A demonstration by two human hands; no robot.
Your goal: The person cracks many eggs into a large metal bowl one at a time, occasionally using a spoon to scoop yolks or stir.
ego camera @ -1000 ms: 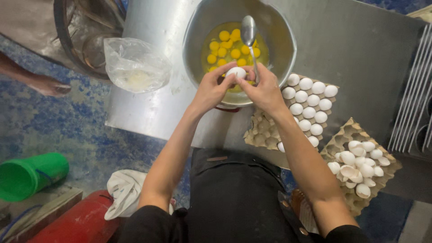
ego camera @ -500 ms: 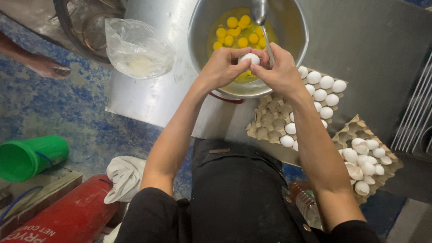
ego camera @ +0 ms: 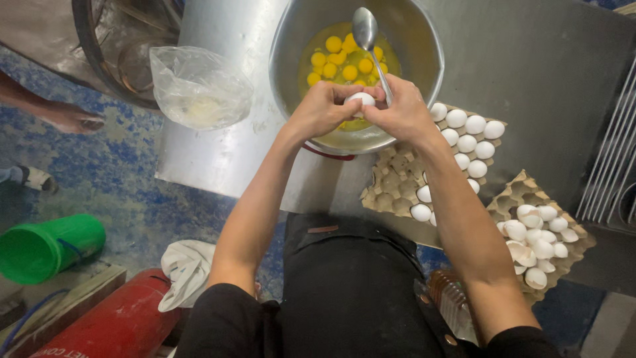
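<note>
I note a glossy metal bowl (ego camera: 424, 59), polished metal spoon (ego camera: 366, 33), matt smooth eggshell (ego camera: 361, 101), rough cardboard egg tray (ego camera: 394, 182), brushed steel counter (ego camera: 218, 132).

Both forearms bare, extended forward, converging. Left hand (ego camera: 322, 109) and right hand (ego camera: 402, 114) meet knuckle to knuckle, fingers curled inward, thumbs pressed close together on top. Wrists slightly bent, elbows flared outward.

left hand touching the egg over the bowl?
Touching. Head view shows the left hand and right hand both with fingers wrapped on the white egg, no gap, above the metal bowl.
</note>
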